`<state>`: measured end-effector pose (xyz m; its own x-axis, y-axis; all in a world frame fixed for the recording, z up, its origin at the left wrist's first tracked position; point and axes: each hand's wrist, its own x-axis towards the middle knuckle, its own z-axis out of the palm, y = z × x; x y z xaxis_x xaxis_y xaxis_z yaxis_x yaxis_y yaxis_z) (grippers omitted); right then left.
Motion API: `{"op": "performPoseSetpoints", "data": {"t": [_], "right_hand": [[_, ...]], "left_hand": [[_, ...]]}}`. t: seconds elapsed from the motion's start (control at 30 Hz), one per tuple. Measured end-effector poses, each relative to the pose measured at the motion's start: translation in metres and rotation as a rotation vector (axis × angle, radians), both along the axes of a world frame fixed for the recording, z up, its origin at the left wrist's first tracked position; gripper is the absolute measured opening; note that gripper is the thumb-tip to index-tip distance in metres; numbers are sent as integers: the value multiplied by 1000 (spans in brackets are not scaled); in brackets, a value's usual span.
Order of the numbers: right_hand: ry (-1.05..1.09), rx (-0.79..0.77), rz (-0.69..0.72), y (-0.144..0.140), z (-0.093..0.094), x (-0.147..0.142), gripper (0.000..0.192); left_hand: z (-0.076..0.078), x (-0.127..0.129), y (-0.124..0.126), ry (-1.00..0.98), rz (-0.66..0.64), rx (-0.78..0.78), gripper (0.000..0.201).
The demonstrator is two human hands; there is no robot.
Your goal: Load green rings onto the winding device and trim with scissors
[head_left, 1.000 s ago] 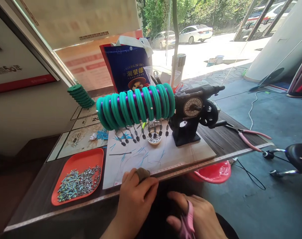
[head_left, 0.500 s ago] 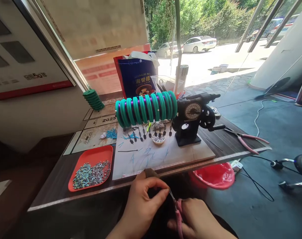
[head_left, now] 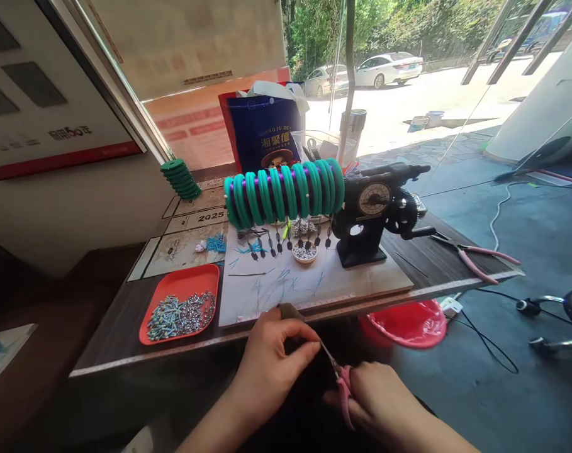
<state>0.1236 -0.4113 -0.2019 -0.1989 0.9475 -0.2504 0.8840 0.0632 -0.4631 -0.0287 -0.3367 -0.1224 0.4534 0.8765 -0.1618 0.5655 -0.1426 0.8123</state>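
Now the left hand, off the bench edge it rested on a second ago, pinches something too fine to see at the tips of the pink-handled metal snips, which the right hand clenches just beside those fingers.

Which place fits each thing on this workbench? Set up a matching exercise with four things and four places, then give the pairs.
Things:
1. orange tray
2. green rings
3. pink pliers
4. small pink cutters

Places:
A. in the right hand
B. on the table's right end
C. threaded along the bar beside the black machine
D. on the table's left part, holding small metal pieces

Pairs: 1-D, 2-C, 3-B, 4-A
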Motion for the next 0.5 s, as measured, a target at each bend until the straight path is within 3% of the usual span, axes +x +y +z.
{"op": "performPoseSetpoints", "data": {"t": [0.13,0.33,0.5], "right_hand": [[159,8,-66,2,-1,1,35],[973,-79,-159,27,-19,-21,22],[1133,-123,-71,50,-32,-59,29]], "left_hand": [[4,1,4,-30,-24,-34,12],[11,-7,20,-404,34,-240,10],[17,-13,27,-504,73,-294,12]]}}
